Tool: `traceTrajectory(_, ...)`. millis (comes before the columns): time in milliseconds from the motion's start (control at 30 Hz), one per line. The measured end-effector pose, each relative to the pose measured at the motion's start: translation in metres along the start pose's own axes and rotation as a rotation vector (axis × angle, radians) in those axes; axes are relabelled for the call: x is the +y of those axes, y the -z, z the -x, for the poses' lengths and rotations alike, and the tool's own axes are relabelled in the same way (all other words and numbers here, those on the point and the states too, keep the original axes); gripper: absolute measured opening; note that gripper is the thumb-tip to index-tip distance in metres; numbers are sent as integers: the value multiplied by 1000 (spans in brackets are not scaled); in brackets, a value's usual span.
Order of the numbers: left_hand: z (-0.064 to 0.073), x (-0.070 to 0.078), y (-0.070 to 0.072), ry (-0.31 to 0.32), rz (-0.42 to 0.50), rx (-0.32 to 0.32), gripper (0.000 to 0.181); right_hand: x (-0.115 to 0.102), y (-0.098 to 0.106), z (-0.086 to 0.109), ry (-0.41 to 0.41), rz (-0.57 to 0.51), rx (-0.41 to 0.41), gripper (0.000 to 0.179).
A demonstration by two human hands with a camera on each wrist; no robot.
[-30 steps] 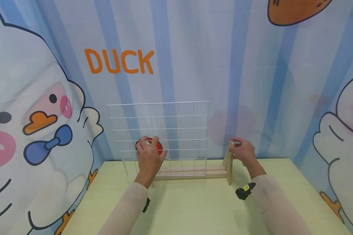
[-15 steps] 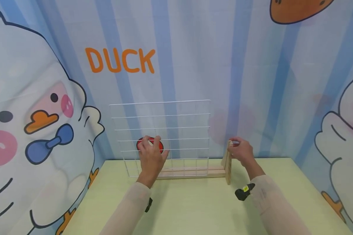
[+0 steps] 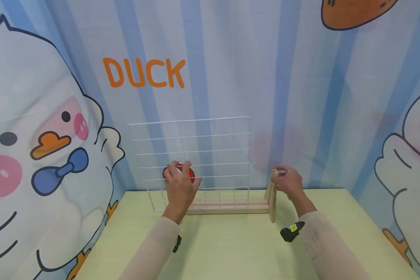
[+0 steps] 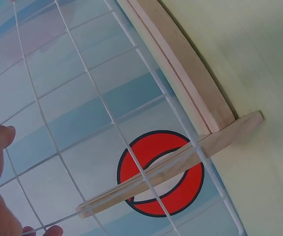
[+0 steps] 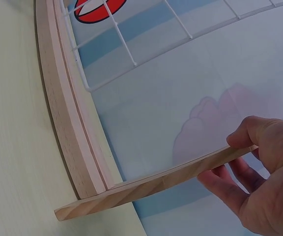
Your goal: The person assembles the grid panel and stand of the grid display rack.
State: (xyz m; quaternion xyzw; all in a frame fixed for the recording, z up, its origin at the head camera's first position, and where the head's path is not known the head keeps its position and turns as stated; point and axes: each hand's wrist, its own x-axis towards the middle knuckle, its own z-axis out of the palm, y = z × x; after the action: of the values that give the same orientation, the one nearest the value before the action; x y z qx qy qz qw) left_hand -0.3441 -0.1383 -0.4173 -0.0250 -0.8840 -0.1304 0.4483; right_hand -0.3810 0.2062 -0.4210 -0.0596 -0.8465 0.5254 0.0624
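Note:
My left hand [image 3: 177, 187] grips a white wire grid panel [image 3: 196, 120] near its lower left, with the fingers reaching through its openings. In the left wrist view, the thumb and fingertips [image 4: 53, 231] show at the wires [image 4: 112, 122]. The panel stands upright over a low wooden stand [image 3: 231, 211], which has a lengthwise groove [image 5: 82, 113] along its bar. My right hand [image 3: 289, 181] pinches the top of the stand's right upright [image 5: 151, 184], thumb on one side and fingers on the other. The left upright [image 4: 131, 187] shows behind the wires.
The stand rests on a pale yellow table [image 3: 227, 245]. Behind hangs a blue striped curtain [image 3: 227, 77] with printed ducks; the red round shape [image 4: 193, 184] behind the grid is part of that print. Dark wrist cameras [image 3: 289, 232] sit at the sleeves.
The grid's top right corner has risen slightly, so the panel tilts a little more. Both hands keep nearly the same place and hold.

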Motion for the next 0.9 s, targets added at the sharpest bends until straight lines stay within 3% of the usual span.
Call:
traceTrajectory(433, -12, 8, 7, -7, 14, -4, 61, 2, 0, 2, 35, 17, 4, 45)
traceTrajectory(600, -26, 15, 14, -21, 49, 23, 62, 1, 1, 4, 43, 21, 4, 45)
traceTrajectory(900, -54, 35, 32, -16, 32, 14, 59, -1, 1, 5, 38, 11, 3, 46)
